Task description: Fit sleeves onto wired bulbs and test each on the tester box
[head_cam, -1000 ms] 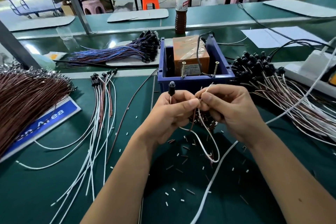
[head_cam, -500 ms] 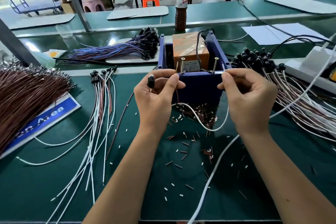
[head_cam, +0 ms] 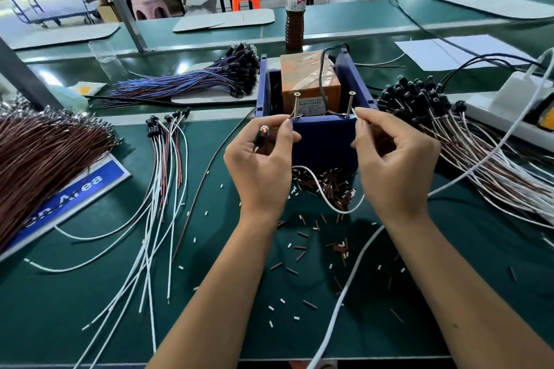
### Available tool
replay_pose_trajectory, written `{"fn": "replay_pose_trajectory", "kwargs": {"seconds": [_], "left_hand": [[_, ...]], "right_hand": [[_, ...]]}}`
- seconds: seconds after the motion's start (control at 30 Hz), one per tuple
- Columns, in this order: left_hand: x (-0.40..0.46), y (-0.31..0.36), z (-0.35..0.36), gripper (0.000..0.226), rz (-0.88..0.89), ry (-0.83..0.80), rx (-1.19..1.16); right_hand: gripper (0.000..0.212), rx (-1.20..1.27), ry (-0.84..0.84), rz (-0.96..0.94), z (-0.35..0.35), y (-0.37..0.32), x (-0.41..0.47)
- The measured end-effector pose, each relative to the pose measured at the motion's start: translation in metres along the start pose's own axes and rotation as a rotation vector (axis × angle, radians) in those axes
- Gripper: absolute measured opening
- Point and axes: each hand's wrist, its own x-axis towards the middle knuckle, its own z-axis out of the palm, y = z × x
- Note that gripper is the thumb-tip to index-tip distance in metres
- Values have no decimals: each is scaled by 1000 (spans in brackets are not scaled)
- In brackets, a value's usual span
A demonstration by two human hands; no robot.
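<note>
We work at a green matted worktop [head_cam: 90,293] in a factory room. At twelve o'clock stands one blue plastic tester box [head_cam: 325,141] bearing two upright screws. Our left hand [head_cam: 260,165] pinches one glowing black-sleeved bulb [head_cam: 261,133]; our right hand [head_cam: 389,165] pinches its white wire [head_cam: 323,198].

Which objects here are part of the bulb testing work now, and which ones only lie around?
In use:
- left hand holding lit bulb
- right hand pinching white wire
- blue tester box, two screws

Lying about:
- drink bottle
- white paper
- power strip
</note>
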Motion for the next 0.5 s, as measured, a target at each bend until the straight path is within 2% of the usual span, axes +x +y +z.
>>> {"fn": "replay_pose_trajectory", "kwargs": {"seconds": [0.2, 0.5], "left_hand": [[-1, -1, 1, 17, 5, 9, 18], [-4, 4, 0, 14, 26, 20, -14]], "right_hand": [[20, 13, -17, -11, 0, 1, 0], [20, 35, -26, 29, -1, 1, -1]]}}
